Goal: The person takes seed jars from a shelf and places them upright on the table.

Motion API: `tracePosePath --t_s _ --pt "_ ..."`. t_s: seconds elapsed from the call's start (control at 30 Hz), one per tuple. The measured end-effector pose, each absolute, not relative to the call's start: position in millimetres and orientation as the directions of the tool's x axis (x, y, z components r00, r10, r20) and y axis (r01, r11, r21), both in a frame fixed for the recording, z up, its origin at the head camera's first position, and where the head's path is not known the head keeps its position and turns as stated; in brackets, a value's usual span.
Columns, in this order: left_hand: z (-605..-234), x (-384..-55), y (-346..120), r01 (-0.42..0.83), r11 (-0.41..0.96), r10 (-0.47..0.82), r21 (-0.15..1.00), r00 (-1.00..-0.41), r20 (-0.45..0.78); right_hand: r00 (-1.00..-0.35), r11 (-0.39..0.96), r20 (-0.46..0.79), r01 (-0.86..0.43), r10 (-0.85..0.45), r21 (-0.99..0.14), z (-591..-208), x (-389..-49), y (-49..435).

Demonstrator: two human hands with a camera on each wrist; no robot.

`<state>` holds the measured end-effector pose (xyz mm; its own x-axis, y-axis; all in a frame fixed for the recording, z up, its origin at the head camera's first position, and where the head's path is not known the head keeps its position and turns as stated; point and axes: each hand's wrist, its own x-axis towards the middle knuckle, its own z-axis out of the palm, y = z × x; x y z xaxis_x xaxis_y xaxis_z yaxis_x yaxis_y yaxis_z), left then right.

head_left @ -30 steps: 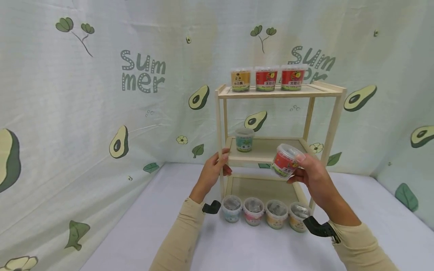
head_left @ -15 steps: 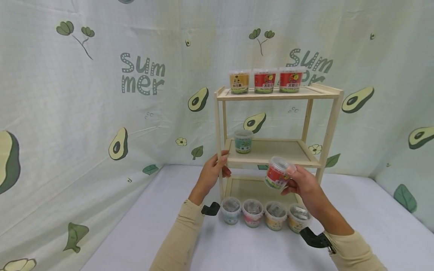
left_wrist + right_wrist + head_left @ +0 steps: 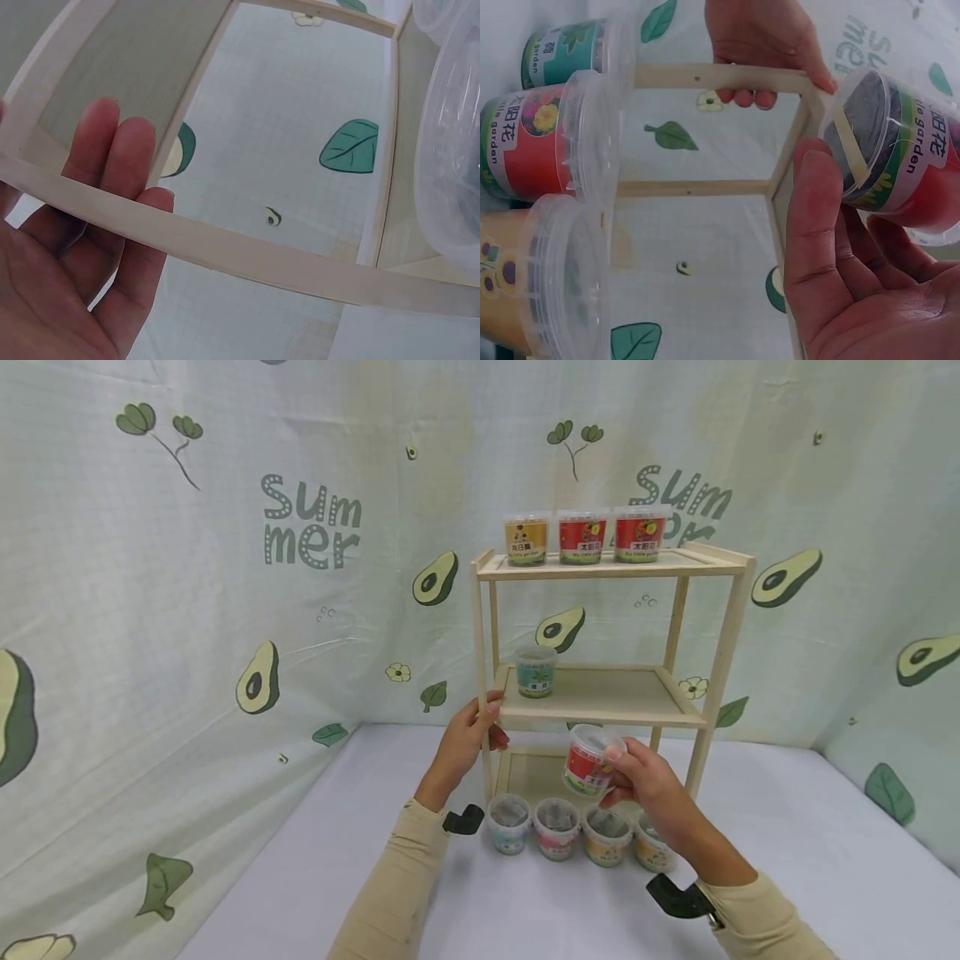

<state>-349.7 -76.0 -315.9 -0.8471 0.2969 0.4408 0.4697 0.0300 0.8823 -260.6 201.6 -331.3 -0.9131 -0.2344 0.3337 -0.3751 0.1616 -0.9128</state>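
Note:
My left hand (image 3: 461,742) grips the left front post of a three-tier wooden rack (image 3: 600,718) at the height of its middle shelf. In the left wrist view, its fingers curl round the pale post (image 3: 247,244). A clear plastic cup with a red flower label (image 3: 585,768) is pinched by my right hand (image 3: 651,781), thumb high on its side. It hovers, slightly tilted, in front of the rack, below the middle shelf's front edge. The right wrist view shows dark contents through the base of this cup (image 3: 930,169) and my fingers under it.
One teal-labelled cup (image 3: 536,673) stands on the middle shelf's left end. A yellow cup (image 3: 527,542) and two red ones (image 3: 582,539) line the top shelf. Along the rack's foot stands a row with a blue cup (image 3: 508,827), a pink cup (image 3: 557,831) and yellow ones (image 3: 606,839).
My right hand has brought the red-labelled cup down and to the left, from in front of the middle shelf to below its edge. The left hand keeps its grip on the post.

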Motion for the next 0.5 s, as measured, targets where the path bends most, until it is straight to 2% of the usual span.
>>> tracePosePath --t_s 0.5 --pt "-316 -351 -75 0.478 0.018 0.287 0.878 -0.844 0.453 -0.912 0.11 0.273 -0.319 -0.306 -0.941 -348 -259 176"
